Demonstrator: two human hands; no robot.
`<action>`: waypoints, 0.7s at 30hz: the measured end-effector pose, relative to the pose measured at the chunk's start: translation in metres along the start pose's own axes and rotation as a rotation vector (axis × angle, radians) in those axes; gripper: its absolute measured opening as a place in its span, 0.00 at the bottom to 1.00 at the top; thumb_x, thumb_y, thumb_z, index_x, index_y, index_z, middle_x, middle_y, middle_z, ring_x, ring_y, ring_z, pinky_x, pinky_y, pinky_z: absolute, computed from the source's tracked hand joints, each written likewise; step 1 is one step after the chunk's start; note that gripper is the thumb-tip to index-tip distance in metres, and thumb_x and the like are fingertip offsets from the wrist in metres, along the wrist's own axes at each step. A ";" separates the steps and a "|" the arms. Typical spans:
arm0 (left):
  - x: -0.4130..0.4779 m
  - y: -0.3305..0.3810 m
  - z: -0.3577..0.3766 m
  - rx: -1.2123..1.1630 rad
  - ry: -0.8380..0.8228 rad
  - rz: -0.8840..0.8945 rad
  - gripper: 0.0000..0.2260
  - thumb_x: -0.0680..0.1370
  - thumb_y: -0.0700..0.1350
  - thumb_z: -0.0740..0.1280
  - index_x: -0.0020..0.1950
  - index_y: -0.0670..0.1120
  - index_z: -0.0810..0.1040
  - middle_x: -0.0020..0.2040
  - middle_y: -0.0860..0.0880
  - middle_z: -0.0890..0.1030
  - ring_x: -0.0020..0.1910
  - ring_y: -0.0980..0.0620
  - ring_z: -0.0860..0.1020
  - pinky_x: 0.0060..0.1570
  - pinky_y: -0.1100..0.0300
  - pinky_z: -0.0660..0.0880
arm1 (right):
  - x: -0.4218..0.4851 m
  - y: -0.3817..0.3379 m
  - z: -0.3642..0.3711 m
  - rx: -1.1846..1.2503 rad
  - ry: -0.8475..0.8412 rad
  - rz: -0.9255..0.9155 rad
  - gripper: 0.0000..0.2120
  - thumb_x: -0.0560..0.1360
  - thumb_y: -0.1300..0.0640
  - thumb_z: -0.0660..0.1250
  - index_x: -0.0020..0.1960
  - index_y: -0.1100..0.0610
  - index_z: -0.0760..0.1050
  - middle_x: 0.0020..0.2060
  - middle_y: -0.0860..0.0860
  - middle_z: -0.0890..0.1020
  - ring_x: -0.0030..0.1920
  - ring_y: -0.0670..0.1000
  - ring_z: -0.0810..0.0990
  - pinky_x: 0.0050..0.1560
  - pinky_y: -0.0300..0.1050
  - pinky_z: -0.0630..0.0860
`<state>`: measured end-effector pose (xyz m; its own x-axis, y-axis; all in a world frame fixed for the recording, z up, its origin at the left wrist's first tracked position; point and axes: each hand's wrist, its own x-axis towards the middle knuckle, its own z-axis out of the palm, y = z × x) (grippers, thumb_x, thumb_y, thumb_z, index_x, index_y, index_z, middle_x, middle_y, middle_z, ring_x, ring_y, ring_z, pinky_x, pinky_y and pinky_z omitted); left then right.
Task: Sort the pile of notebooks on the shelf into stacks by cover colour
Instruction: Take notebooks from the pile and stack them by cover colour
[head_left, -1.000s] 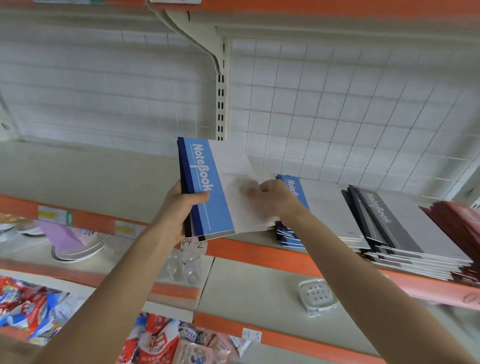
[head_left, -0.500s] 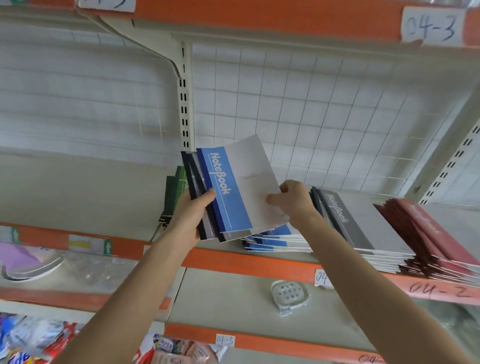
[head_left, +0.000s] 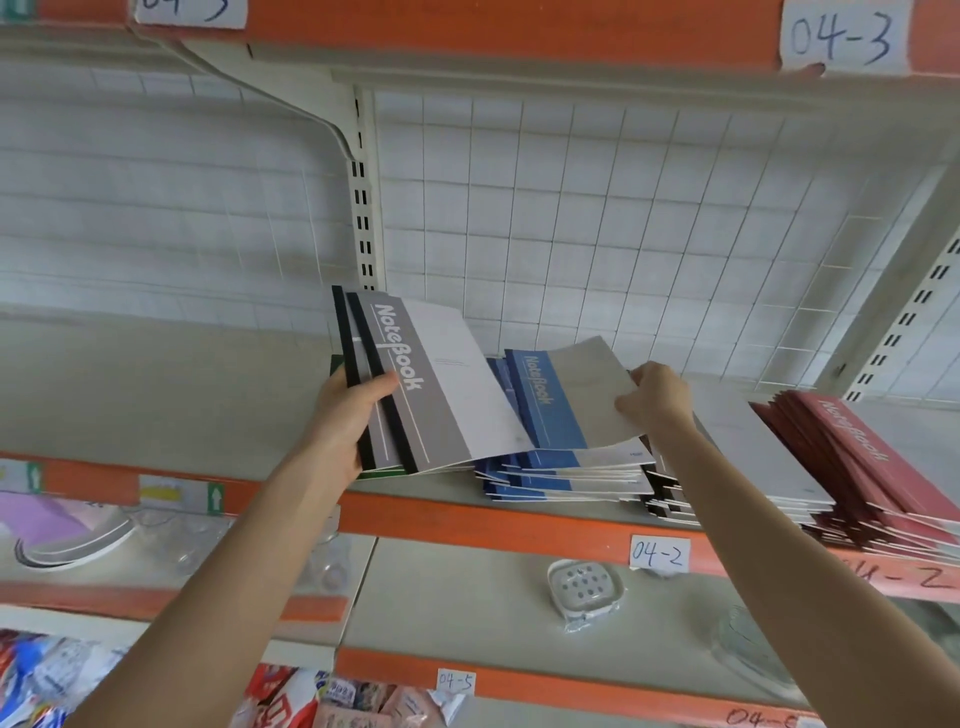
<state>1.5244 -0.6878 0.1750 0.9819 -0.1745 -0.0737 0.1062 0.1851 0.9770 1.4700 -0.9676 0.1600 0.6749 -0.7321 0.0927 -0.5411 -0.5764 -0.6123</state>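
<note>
While my right hand pinches the blue notebook by its outer corner, the cover bows: I judge it light, thin, floppy and slick, steadier if held at the spine. It tilts over the blue stack. My left hand grips a bundle by the spines, grey on top, green beneath. Covers: coloured band lettered "NoteBook", pale panel. Rightward on the shelf sit the grey stack and red stack.

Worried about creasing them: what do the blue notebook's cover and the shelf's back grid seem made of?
Blue notebook: thin card cover, matte-looking, since it bows where the right hand pinches its edge. Back grid: thin white wires crossing in squares, probably coated metal, though plastic is possible.
</note>
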 end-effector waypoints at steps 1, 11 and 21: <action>-0.001 0.001 -0.002 0.001 -0.004 0.001 0.09 0.78 0.38 0.64 0.57 0.47 0.75 0.43 0.51 0.80 0.41 0.52 0.79 0.36 0.59 0.72 | 0.001 0.002 0.000 -0.038 -0.002 0.000 0.14 0.72 0.65 0.63 0.57 0.63 0.75 0.50 0.61 0.80 0.48 0.60 0.77 0.40 0.42 0.68; -0.003 -0.006 0.008 0.025 -0.079 -0.064 0.07 0.77 0.40 0.65 0.53 0.50 0.77 0.46 0.50 0.82 0.46 0.49 0.79 0.47 0.52 0.74 | -0.017 -0.001 0.010 -0.258 -0.193 -0.103 0.08 0.74 0.59 0.64 0.49 0.63 0.74 0.43 0.57 0.76 0.43 0.56 0.73 0.36 0.39 0.66; -0.017 -0.020 0.078 0.065 -0.274 -0.097 0.07 0.77 0.37 0.64 0.50 0.50 0.76 0.39 0.55 0.79 0.37 0.60 0.78 0.33 0.64 0.73 | -0.053 0.019 -0.033 0.771 -0.416 0.207 0.08 0.78 0.58 0.62 0.42 0.59 0.74 0.37 0.56 0.79 0.35 0.54 0.77 0.38 0.45 0.74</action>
<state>1.4937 -0.7638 0.1726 0.8877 -0.4447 -0.1194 0.1788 0.0939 0.9794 1.4072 -0.9515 0.1688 0.8094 -0.5174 -0.2778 -0.2862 0.0655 -0.9559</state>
